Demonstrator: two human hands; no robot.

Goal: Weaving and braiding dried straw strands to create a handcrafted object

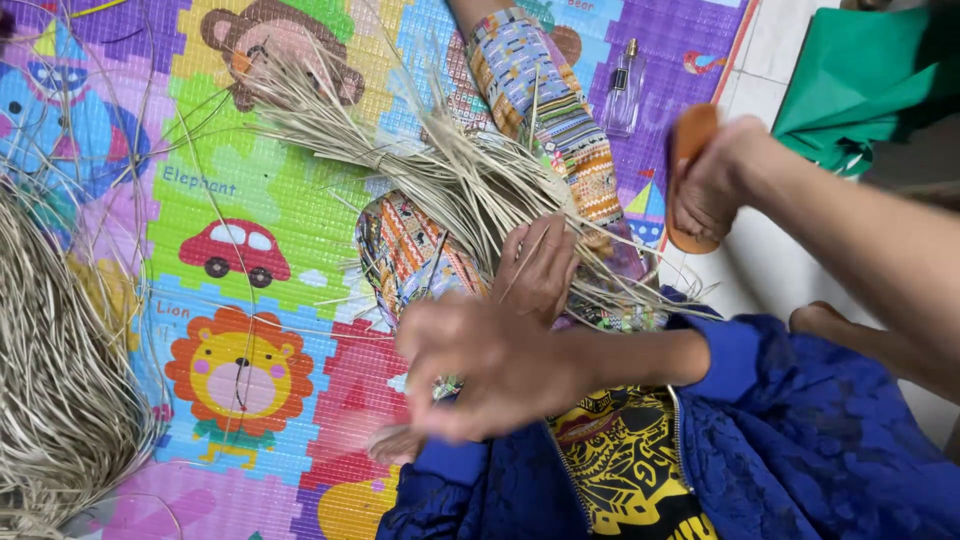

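Play mat [250, 190]; both hands [500, 350] on straw bundle [440, 165].

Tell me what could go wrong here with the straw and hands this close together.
Loose straw strands fan out across the lap under both hands, so they could tangle or slip free of the tied bundle. The left hand looks blurred, crossing over the right hand, so a finger might snag a strand. Another person's hand with an orange object works close by and could bump the strands.
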